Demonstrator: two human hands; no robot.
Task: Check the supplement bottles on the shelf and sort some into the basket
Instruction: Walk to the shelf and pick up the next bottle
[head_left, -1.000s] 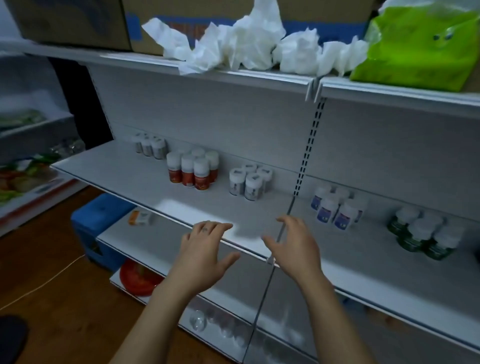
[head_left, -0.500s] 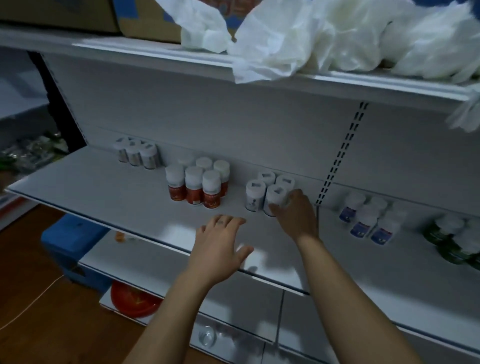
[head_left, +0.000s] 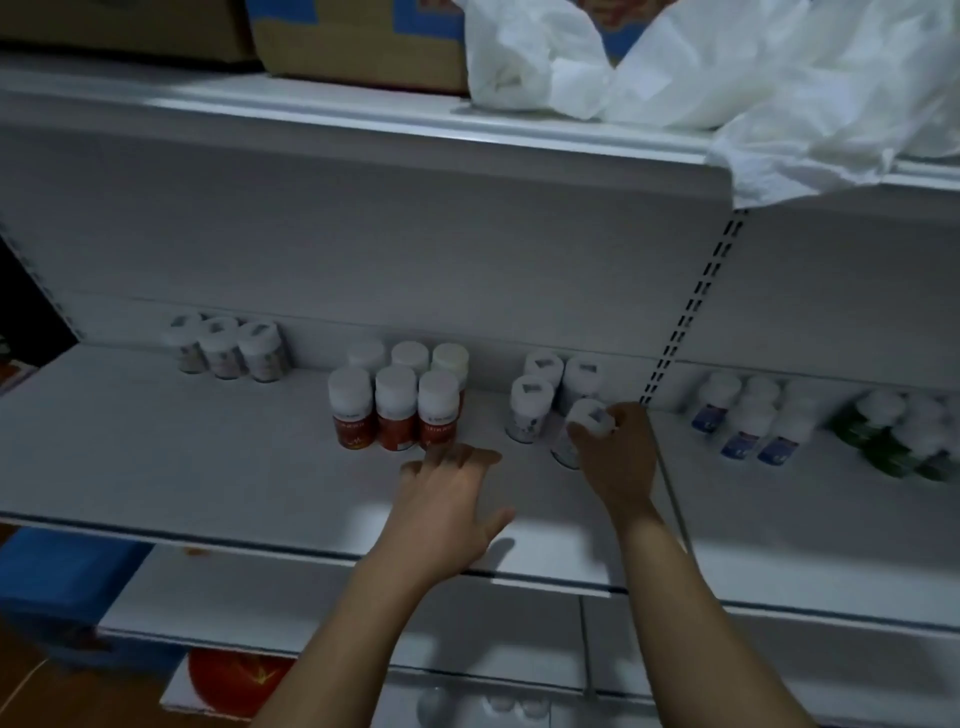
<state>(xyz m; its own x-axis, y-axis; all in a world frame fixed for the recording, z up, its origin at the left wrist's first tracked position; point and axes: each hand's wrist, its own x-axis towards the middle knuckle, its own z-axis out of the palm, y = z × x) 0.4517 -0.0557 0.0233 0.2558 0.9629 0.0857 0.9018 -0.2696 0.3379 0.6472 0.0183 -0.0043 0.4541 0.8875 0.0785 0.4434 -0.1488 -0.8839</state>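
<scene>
Head, right hand (head_left: 621, 460): our fingers (head_left: 626, 418) curled round a tilted white bottle (head_left: 587, 413).
Left hand (head_left: 447, 501): our fingers spread, holding nothing.

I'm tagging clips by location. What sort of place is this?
Probably a small shop or stockroom: white metal shelf with a slotted upright, bottles grouped by label, and cardboard boxes stored on top.

The light is dim and bluish, brightest on the white bags (head_left: 779, 88) at one o'clock. A soft shadow lies on the shelf (head_left: 156, 467) at six. The edges bow, and the green bottles (head_left: 898, 441) at three are blurred.
</scene>
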